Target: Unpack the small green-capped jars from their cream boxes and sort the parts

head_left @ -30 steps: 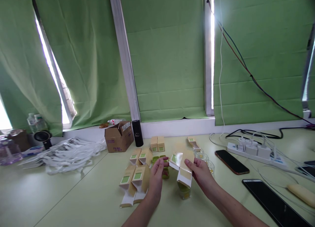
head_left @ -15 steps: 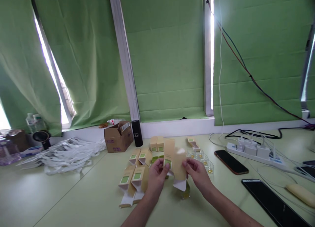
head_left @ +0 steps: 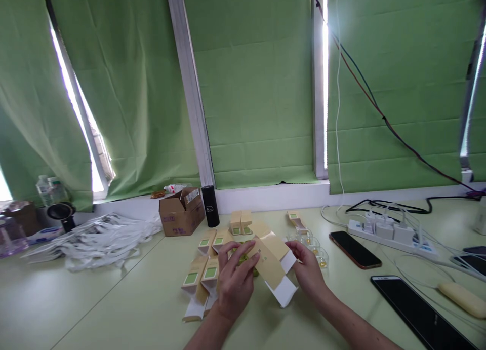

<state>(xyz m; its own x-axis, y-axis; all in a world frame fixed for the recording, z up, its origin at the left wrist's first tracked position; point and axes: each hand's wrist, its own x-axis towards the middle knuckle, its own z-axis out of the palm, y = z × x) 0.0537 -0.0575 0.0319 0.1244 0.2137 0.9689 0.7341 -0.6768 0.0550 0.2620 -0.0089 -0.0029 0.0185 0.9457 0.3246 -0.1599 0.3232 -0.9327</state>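
Between my two hands is a thin tan carton [head_left: 270, 263], tilted, with white inner flaps hanging open at its lower end. My left hand [head_left: 237, 276] grips its left side with the fingers over the top. On the right side, my right hand [head_left: 307, 266] pinches the carton's edge near a white flap. Left of my hands stand several tan cartons with green squares [head_left: 201, 279], their lower flaps open. Green round items [head_left: 241, 254] show partly behind my left hand. Several clear containers with yellow centres [head_left: 317, 251] sit behind my right hand.
A cardboard box [head_left: 181, 214] and black cylinder [head_left: 210, 206] stand at the back. White straps [head_left: 110, 241] lie left. To the right are a phone [head_left: 355, 249], a tablet-like black device [head_left: 419, 309], a power strip [head_left: 391, 238] with cables and a yellowish bar [head_left: 461, 299].
The carton has turned from upright to slanted, bringing another face and its white flaps into view. My left hand has shifted its grip to fingers on top.
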